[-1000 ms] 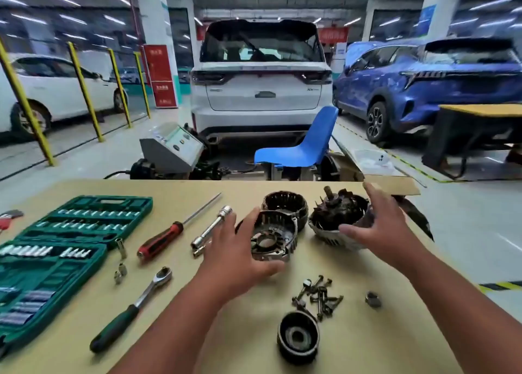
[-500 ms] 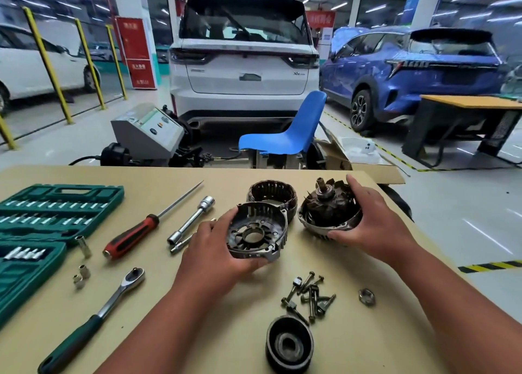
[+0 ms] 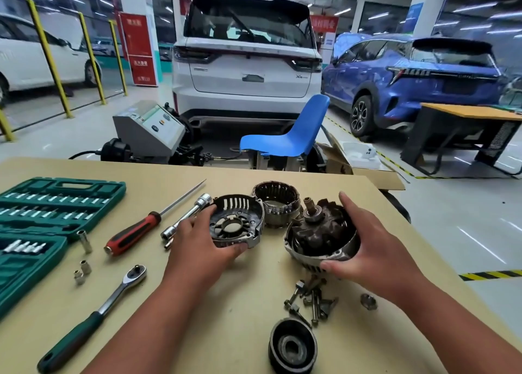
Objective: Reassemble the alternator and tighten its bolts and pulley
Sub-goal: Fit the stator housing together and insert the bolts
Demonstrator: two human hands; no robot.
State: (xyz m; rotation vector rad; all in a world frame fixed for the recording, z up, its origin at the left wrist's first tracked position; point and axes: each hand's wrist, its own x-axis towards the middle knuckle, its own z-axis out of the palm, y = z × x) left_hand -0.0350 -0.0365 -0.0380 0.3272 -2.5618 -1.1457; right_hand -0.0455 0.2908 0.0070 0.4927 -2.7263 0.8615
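Head view: alternator parts are laid out on a tan table [image 3: 248, 303], seen from above and behind the hands. A slotted cover [image 3: 237, 224] is gripped by the left hand [image 3: 203, 243], with the thumb hooked over the near rim and the fingers curled round the far left edge. It is held tilted, hollow side toward the camera. The finned housing half [image 3: 316, 265] has the rotor [image 3: 319, 235] seated in it and the shaft [image 3: 309, 205] pointing up and away. It is clasped by the right hand [image 3: 375, 249], with the thumb pressed on the near rim and the fingers wrapped round the far right side. Whether either part is lifted clear of the table cannot be told. The coil ring [image 3: 278, 204] stands on the table behind and between the two held parts, just beside both. Nearer the camera, a heap of bolts [image 3: 310, 297], a single nut [image 3: 368, 301] to its right and the pulley [image 3: 292, 345] at the near edge lie loose and untouched. At left, a ratchet [image 3: 93, 314], a screwdriver [image 3: 135, 231] and an open socket case [image 3: 53, 201] are set out.

The step in hand is judged to be the opening of reassembly: the two end pieces are in hand and nothing is yet joined or bolted. The next move is judged to call for the coil ring to be fitted between the halves. The cover would then be brought over the shaft end with the bolt holes lined up squarely. Only after that can bolts, pulley and nut be fitted and tightened with the ratchet.
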